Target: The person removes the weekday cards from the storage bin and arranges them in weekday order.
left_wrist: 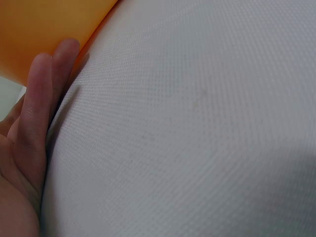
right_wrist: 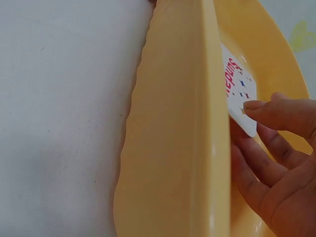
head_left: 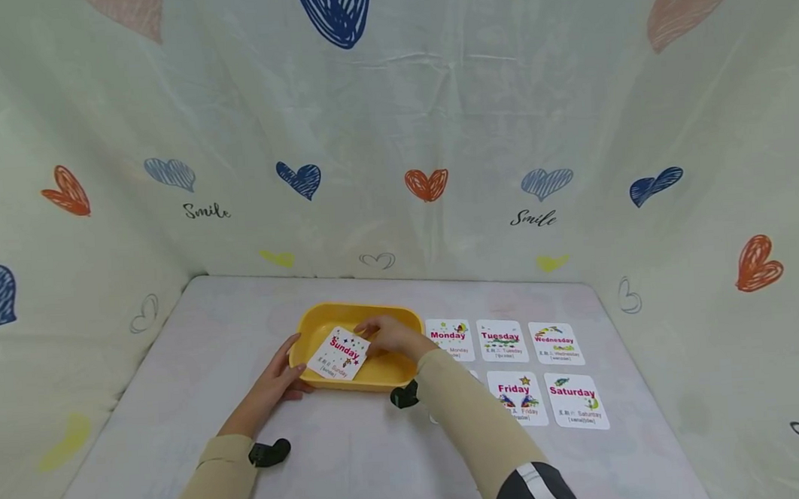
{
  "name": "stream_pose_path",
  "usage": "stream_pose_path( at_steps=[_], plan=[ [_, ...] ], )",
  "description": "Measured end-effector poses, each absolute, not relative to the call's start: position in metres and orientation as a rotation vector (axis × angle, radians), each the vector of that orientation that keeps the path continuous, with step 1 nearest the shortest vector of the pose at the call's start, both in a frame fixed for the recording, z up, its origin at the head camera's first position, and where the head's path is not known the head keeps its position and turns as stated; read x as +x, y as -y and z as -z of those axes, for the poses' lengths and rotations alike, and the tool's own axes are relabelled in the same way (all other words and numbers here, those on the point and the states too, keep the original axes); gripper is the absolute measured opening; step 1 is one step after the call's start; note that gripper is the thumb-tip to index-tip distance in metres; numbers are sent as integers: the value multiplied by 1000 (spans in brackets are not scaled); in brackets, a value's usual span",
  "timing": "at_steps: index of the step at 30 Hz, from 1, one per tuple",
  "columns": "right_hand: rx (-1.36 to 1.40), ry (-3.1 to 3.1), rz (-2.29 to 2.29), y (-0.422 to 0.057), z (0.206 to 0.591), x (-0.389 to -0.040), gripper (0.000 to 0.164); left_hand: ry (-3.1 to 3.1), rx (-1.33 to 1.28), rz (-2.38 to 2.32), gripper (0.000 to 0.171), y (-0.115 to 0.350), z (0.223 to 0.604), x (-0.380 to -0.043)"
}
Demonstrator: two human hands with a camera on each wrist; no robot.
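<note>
A white square card printed "Sunday" [head_left: 339,353] lies tilted inside a yellow tray [head_left: 388,372]. My right hand [head_left: 392,336] reaches into the tray and pinches the card by its right edge. In the right wrist view the thumb [right_wrist: 261,111] is on the card's printed face and the other fingers are behind it. My left hand [head_left: 271,384] is at the tray's left end. Its fingers [left_wrist: 37,94] lie fairly straight along the tray's outer side in the left wrist view.
Right of the tray, cards stand in two rows: Monday [head_left: 449,340], Tuesday [head_left: 502,340] and Wednesday [head_left: 557,344] behind, Friday [head_left: 517,398] and Saturday [head_left: 577,401] in front. My right forearm mostly hides another card left of Friday. A heart-patterned curtain [head_left: 461,126] surrounds the table.
</note>
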State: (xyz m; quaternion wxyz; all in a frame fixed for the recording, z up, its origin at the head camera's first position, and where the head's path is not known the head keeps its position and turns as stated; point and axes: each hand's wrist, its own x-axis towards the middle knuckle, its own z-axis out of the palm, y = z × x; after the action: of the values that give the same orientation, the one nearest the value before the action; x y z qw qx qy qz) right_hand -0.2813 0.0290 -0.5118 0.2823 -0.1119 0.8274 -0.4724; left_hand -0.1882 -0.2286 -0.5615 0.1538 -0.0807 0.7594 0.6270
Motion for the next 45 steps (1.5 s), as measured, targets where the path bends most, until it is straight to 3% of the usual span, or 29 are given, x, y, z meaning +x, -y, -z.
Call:
stream_pose_path(
  at_steps=[18, 45],
  plan=[
    [-376, -2250, 1260, -29, 507, -278, 26, -2170, -254, -1790, 70, 228, 561, -189],
    [-348, -2050, 1411, -86, 472, -285, 35, -2157, -210, -1802, 76, 232, 562, -190]
  ],
)
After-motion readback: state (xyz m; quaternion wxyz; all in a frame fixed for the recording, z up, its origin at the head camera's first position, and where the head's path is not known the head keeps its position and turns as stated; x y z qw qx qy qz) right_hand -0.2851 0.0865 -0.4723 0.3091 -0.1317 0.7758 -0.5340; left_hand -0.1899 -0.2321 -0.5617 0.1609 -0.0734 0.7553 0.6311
